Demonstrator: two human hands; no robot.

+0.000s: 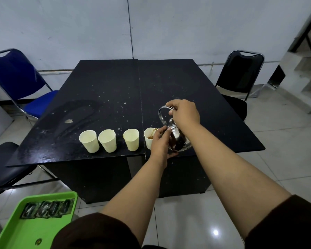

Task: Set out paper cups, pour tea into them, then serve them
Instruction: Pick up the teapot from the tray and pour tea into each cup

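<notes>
- A person tips a polished steel teapot (179,139) toward the rightmost of four cream paper cups (149,138) lined up near the front edge of a black tabletop (106,97); brown tea shows inside that cup.
- The right hand (184,112) is raised over the pot, its fingers (172,105) wrapped around the arched metal handle (161,114).
- The left hand (160,142) sits against the pot's left side, next to the cup being filled, fingers curled with thumb and forefinger pinched at the pot's top; exactly what they pinch cannot be told.
- The other three cups (89,141) (107,140) (131,139) stand upright to the left in the same row, each apart from its neighbour, and look empty.
- A green tray (16,236) sits low at the near left, off the tabletop, carrying a row of dark sachets (47,208).
- A blue folding chair (16,76) stands at the far left of the tabletop, a black one (241,72) at the far right, and another dark seat (2,159) at the near left.
- Both forearms are bare, with dark brown sleeves (284,225) pushed up.
</notes>
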